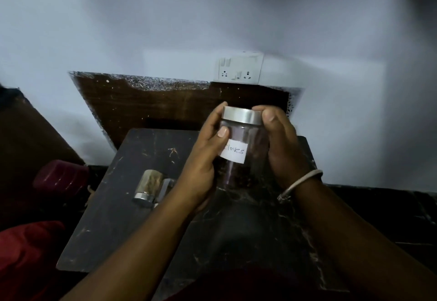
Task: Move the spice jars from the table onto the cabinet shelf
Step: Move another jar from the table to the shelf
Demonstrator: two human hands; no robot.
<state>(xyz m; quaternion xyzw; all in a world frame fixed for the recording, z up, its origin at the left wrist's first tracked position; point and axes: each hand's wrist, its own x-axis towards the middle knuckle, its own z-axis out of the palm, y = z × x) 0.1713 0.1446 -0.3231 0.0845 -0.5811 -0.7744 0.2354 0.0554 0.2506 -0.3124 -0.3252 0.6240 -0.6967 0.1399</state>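
Clear glass jar with silver metal lid carries a white paper label handwritten "cloves". Left hand and right hand both curl round it, gripping it over the dark marbled stone worktop. A small steel-capped jar lies sideways there. White wall; white switch-socket plate.
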